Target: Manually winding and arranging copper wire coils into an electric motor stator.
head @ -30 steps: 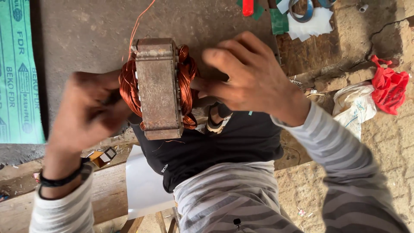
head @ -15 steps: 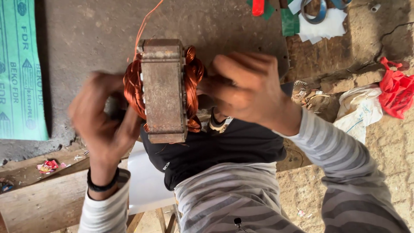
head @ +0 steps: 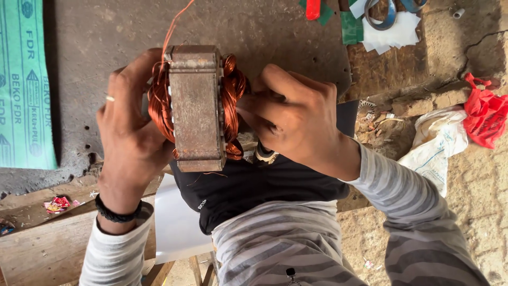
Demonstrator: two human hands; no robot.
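gripping motor stator [head: 197,106] w/ curled left hand [head: 129,132], right hand [head: 296,119] fingers pinched at copper winding [head: 233,106].

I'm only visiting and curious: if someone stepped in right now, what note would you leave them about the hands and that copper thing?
Left hand: gripping the motor stator from its left side, holding it up above the lap.
Right hand: fingertips pressed into the copper winding on the stator's right side.
A loose copper wire trails up from the top.
Done: coils sit in the core. Left: cannot tell from this view.
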